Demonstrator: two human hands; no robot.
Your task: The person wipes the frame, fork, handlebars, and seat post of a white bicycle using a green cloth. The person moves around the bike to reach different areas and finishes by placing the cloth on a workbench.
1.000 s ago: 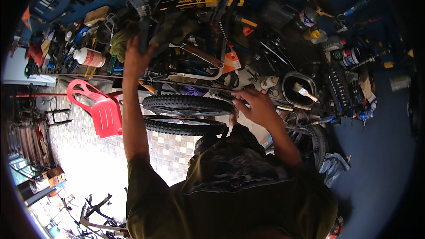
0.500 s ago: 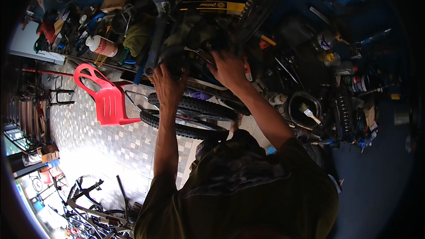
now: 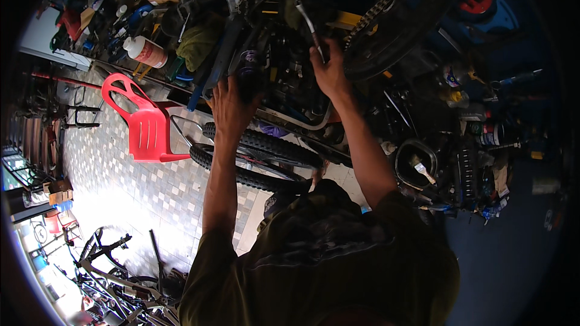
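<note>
My right hand (image 3: 331, 75) is closed round a slim, shiny metal wrench (image 3: 310, 22) that points up and away over the workbench. The end inside my fingers is hidden. At the bench's near edge, my left hand (image 3: 228, 108) curls over a dark part that shadow mostly hides, so I cannot make out what it is. Close by its fingers runs a long blue-grey bar (image 3: 225, 54). A dark part with purplish bands (image 3: 248, 60) stands just beyond my left hand. Past my right hand are a bicycle chain (image 3: 386, 6) and a dark curved tyre (image 3: 396, 54).
Cluttered tools cover the bench, with a white bottle (image 3: 145, 52), a green cloth (image 3: 198, 46) and a black tub (image 3: 415, 163) holding a brush (image 3: 422, 169). Below the edge are bicycle tyres (image 3: 266, 145). A red chair (image 3: 148, 130) stands left on the tiled floor (image 3: 109, 163).
My right hand has lifted away from the dark parts and moved right, with the wrench now plainly showing. My left hand stays at the bench edge. The chain and tyre appear farther right.
</note>
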